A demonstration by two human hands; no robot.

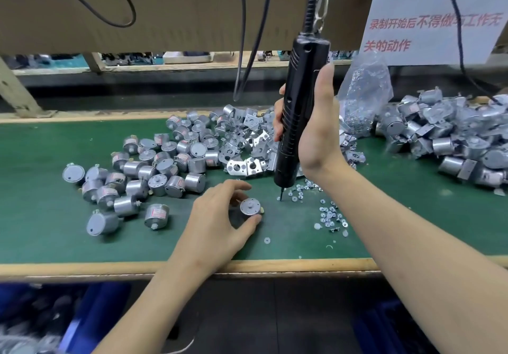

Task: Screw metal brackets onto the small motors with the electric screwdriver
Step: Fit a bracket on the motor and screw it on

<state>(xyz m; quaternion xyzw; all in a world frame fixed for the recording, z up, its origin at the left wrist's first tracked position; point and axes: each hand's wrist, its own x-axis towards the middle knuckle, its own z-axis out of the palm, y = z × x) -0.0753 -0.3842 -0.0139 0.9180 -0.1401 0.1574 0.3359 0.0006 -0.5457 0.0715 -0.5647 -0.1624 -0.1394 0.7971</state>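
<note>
Head view: a clear plastic bag point(362, 97) sits slumped on the green mat point(55, 243) behind the right hand. It holds a mass of small shiny metal pieces, too small to tell apart. Below the bench's wooden edge point(82, 267), a blue bin point(90, 312) at the lower left holds blurred grey parts that cannot be made out.

The left hand point(220, 221) rests on the mat near the front edge, its thumb and fingers curled round 1 small motor point(250, 207), pinching it by the sides. That motor is a short silver cylinder standing on end, round face up, with a small raised hub at the centre and a pale tab sticking out on its right side.

The right hand point(316, 133) grips the black electric screwdriver point(299, 111) round its ribbed barrel, with the thumb lying up along its right side and fingertips showing on its left. The tool is upright and hangs from a metal clip point(321, 4), with a cable point(310, 4) at its top. Its bit points down onto 1 screw point(279, 198) on the mat, just right of the held motor.

Loose motors point(154, 166) lie heaped to the left, and bare metal brackets point(247, 144) lie behind the screwdriver. Scattered screws point(330, 213) lie beside the right forearm, and bracketed motors point(453, 139) are piled at the far right.
</note>
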